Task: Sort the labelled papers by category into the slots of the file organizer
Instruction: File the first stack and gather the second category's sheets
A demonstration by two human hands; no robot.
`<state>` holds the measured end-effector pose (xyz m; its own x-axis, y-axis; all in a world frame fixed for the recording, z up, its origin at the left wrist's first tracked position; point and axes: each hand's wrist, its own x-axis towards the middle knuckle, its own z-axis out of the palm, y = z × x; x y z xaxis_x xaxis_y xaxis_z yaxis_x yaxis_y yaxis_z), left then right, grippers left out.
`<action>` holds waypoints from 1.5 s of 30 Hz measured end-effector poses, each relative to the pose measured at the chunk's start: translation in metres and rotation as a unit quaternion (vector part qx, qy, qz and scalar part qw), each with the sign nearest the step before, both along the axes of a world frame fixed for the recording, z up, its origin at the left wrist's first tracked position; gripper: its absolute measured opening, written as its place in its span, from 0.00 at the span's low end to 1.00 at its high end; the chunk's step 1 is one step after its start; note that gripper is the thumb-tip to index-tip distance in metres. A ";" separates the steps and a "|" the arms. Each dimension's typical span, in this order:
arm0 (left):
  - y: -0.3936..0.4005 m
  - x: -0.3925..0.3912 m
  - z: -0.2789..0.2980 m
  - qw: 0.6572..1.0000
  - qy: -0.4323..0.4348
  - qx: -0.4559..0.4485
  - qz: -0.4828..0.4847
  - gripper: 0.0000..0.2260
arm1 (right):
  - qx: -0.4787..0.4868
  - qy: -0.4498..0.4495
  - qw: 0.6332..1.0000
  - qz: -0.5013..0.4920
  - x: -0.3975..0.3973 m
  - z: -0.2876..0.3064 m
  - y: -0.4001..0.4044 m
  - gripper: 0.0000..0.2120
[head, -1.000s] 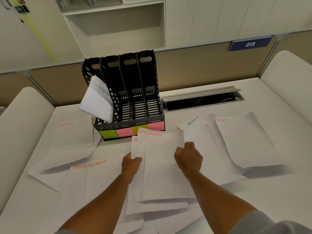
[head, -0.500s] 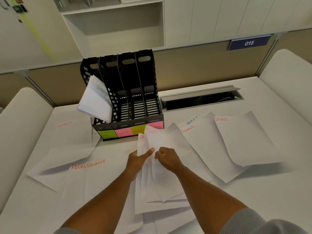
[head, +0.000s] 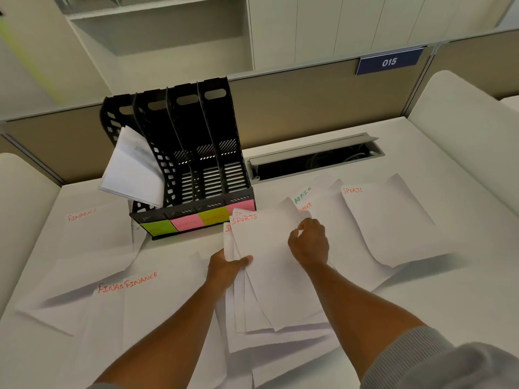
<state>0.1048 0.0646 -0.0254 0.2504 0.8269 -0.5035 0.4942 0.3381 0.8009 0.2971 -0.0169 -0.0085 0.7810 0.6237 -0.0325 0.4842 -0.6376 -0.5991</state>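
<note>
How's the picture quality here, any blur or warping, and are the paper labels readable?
Head view: wide-angle bending at the edges, dim soft light; SPORTS sheet label reads sharply, pink sticky note writing is too faint to read, top left corner smeared.

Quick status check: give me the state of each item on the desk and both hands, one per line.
SPORTS stack: gathered, held by both hands.
Left hand: grips the stack's left edge.
Right hand: pinches the stack's right edge.
File organizer: upright; papers in leftmost slot only.
Filed papers: leaning out leftward.
FINANCE sheets: loose, unsorted.
ADMIN sheet: loose, partly covered.
Cable hatch: open.
</note>
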 end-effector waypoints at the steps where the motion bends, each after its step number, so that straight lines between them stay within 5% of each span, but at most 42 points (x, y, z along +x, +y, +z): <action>1: -0.001 0.002 0.002 1.000 -0.012 -0.004 -0.005 0.19 | -0.022 -0.026 0.999 -0.005 0.008 -0.001 -0.004 0.09; 7: -0.002 0.010 0.008 0.998 -0.055 -0.015 -0.018 0.21 | -0.138 -0.118 0.979 -0.090 0.042 -0.003 -0.025 0.12; 12: -0.001 0.012 0.004 0.999 -0.043 -0.020 -0.017 0.21 | -0.246 -0.097 0.956 -0.129 0.063 -0.013 -0.036 0.23; 17: 0.001 0.014 0.001 0.999 -0.028 -0.021 -0.017 0.22 | -0.311 -0.084 0.937 -0.136 0.076 -0.027 -0.042 0.22; 27: 0.000 0.019 -0.001 0.999 -0.026 -0.027 -0.017 0.14 | -0.300 -0.014 0.937 -0.178 0.100 -0.031 -0.051 0.20; 45: -0.001 0.019 -0.005 0.999 -0.022 -0.021 -0.022 0.14 | -0.264 -0.084 0.947 -0.164 0.130 -0.033 -0.077 0.09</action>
